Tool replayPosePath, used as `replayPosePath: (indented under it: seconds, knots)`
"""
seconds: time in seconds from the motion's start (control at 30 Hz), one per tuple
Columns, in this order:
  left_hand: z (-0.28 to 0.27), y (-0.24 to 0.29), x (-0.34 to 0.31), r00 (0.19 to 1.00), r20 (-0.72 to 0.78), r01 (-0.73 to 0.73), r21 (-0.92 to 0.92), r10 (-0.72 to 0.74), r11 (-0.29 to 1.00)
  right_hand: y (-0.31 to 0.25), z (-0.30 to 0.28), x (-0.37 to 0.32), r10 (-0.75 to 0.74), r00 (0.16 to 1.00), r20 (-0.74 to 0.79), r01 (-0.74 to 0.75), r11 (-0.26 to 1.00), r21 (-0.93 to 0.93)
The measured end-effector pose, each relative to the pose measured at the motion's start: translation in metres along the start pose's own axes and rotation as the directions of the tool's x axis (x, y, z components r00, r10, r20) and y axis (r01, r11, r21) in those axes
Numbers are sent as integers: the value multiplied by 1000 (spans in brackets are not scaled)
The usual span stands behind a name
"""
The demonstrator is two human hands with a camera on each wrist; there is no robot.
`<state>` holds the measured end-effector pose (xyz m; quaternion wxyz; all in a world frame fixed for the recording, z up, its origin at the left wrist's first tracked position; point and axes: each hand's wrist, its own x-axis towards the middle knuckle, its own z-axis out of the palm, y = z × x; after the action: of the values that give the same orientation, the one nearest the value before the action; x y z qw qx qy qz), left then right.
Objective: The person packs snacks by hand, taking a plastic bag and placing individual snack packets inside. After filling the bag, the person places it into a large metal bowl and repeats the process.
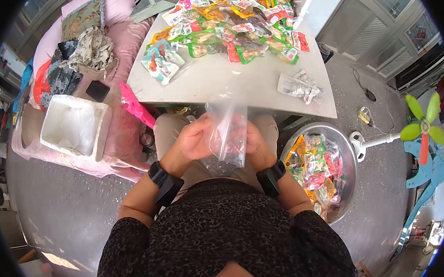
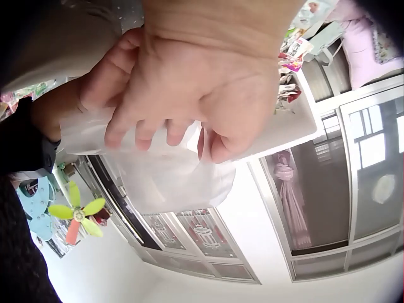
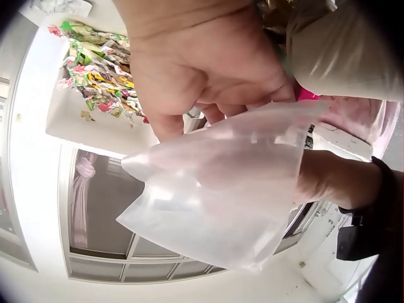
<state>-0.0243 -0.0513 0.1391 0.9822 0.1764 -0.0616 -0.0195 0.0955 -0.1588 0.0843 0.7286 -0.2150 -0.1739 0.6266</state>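
Dressed in a dark patterned top (image 1: 223,231), nearest the head camera, with black wristbands (image 1: 166,183) on both forearms. Holds a clear bag (image 1: 232,138) just off the near edge of the table (image 1: 218,82), above the lap. Grasps the bag's left side in the left hand (image 1: 194,140), with bent fingers and the thumb against the film. Grasps the opposite side in the right hand (image 1: 255,138), with curled fingers partly hidden behind the film in the right wrist view. Has, on the far part of the table, a heap of colourful packets (image 1: 240,29), and just left of the heap, a white-and-blue pouch (image 1: 162,63). Has, near the table's right edge, some clear wrappers (image 1: 301,86). Touching or just beside the table's left near corner, shows a bright pink bag (image 1: 137,106); cannot tell which. Has, left of the table, a pink-covered bed (image 1: 129,57) bearing a foam box (image 1: 74,125), a phone (image 1: 97,90) and rumpled clothes (image 1: 91,52). Has, by the table's right near corner, a metal basin (image 1: 356,167) holding more packets, and farther right of the table, a green-bladed fan (image 1: 425,124).
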Motion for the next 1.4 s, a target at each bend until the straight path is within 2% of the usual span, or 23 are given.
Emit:
replayPosePath:
  seconds: [0.07,0.1,0.23,0.33,0.37,0.43,0.47,0.5,0.53,0.63,0.73,0.77,0.8,0.83,0.9,0.93,1.03,1.13,1.2,1.4]
  knots:
    - [-12,6,-5,999,28,-16,-31,17,999,-7,8,1,-13,999,37,11,999,39]
    - [-21,6,-7,998,-65,-12,20,14,1000,-9,10,2,-67,994,90,68,998,-6]
    - [-20,6,-11,999,-21,-27,-23,27,999,-11,-17,-3,-120,976,-180,122,993,-2]
    - [-40,14,-14,989,-122,-81,69,89,994,-22,-42,-3,-169,940,-295,153,985,-79]
    - [-47,19,-15,968,-217,-101,131,128,986,-27,-48,-4,-189,924,-332,158,980,-118]
    - [-62,31,-16,894,-392,-119,256,216,959,-32,-54,-1,-258,875,-410,180,959,-218]
    - [-74,36,-17,859,-389,-113,489,333,865,-35,-55,4,-307,840,-448,195,940,-280]
    - [-89,41,-18,822,-355,-89,692,445,716,-38,-56,10,-359,801,-480,206,917,-341]
    - [-97,46,-17,787,-292,-47,850,543,525,-40,-58,14,-370,802,-469,190,902,-387]
    - [-113,63,-7,566,-658,-41,578,496,815,-42,-64,29,-385,805,-452,144,865,-481]
    - [-131,67,1,352,-480,99,873,804,478,-30,-67,49,-369,798,-476,102,862,-497]
    - [-130,68,3,311,-176,245,964,934,100,-26,-68,55,-371,788,-492,91,860,-502]
    - [-114,68,3,320,160,384,879,934,-282,-22,-67,59,-373,776,-508,81,858,-507]
    - [-104,67,4,372,467,493,633,802,-597,-20,-61,63,-381,753,-536,68,856,-512]
    - [-100,54,13,578,362,284,751,731,-596,-15,-50,69,-390,706,-591,37,853,-520]
    - [-99,46,18,671,318,182,805,670,-565,-14,-52,71,-394,715,-577,40,848,-529]
    - [-94,20,41,801,-6,226,929,599,-293,-14,-61,77,-393,752,-529,61,841,-537]
    - [-94,13,56,857,-151,316,910,492,-270,-14,-60,81,-388,785,-483,106,852,-512]
    - [-99,13,60,864,-153,310,912,480,-268,-14,-58,80,-423,774,-471,143,842,-520]
    - [-90,13,63,851,-204,342,915,485,-215,-17,-56,73,-344,833,-433,157,898,-412]
